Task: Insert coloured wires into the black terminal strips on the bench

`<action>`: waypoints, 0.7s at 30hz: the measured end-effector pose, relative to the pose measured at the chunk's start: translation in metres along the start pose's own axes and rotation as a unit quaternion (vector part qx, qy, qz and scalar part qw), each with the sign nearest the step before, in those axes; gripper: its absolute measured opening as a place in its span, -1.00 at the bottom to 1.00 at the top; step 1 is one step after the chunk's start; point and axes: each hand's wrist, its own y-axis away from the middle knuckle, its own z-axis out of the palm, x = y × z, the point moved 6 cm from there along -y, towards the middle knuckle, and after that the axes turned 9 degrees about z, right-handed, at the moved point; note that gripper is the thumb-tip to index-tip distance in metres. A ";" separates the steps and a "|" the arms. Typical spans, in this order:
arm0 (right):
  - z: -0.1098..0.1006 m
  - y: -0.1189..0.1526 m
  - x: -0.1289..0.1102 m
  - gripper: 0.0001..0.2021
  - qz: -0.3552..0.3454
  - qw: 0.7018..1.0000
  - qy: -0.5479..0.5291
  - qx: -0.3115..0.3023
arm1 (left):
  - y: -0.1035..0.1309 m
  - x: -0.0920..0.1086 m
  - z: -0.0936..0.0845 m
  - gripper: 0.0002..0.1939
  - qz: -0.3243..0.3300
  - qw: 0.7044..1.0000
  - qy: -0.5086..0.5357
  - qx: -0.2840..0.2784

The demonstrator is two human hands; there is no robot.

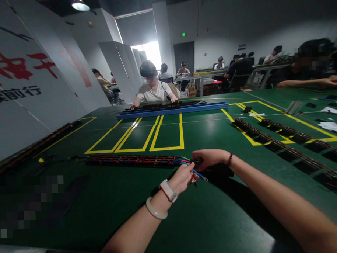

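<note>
A long dark strip [131,160] with red and blue wires along it lies crosswise in front of me. At its right end the wires come together in a bundle, with green and blue ones showing. My left hand [184,177] is closed on blue cables [200,176], and a metal ring terminal [205,179] sticks out past its fingers. Just above and touching the same bundle, my right hand [209,158] has its fingers curled in by a dark part. What lies between those right fingers is hidden.
Yellow tape [166,148] marks boxes on the green table [207,129]. Similar strips [285,148] lie to the right and along the left edge. Across the table, a person [153,86] works over a long blue rail [170,111]. Another person [307,70] sits at the right.
</note>
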 end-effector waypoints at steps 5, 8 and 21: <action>-0.002 0.003 -0.001 -0.47 -0.021 0.999 -0.012 -0.026 | 0.013 0.001 -0.001 -0.85 -0.005 0.999 0.010 -0.045; -0.010 0.002 0.000 -0.57 -0.039 0.999 -0.010 -0.006 | 0.024 0.004 -0.003 -0.86 -0.025 0.993 0.032 -0.114; -0.027 -0.012 -0.003 -0.76 0.003 0.894 0.324 0.311 | 0.033 0.004 -0.013 -0.79 -0.038 0.971 -0.037 -0.232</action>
